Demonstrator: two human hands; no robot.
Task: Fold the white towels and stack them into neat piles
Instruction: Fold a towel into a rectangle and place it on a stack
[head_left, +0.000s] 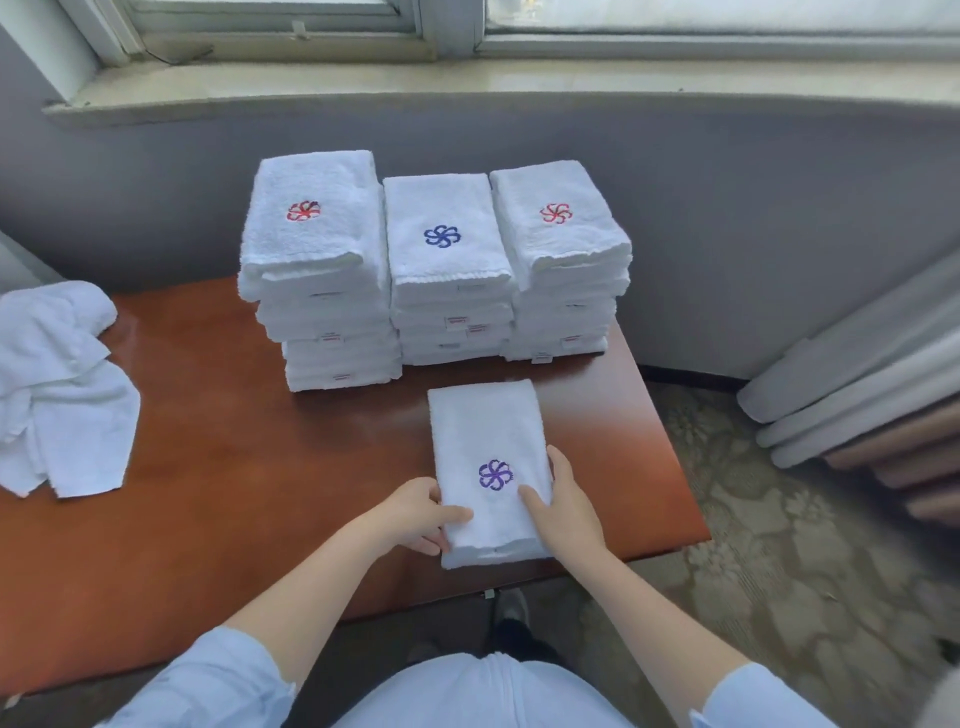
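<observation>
Below a window sill, the reddish-brown tabletop carries three stacks of folded towels at its far edge and a crumpled heap of unfolded towels to the left. Near the front edge lies the folded towel, its long axis running away from the person, purple emblem up. The left hand and right hand flank its near end, fingers clamped on both long edges, probably to square it or lift it onto a stack.
</observation>
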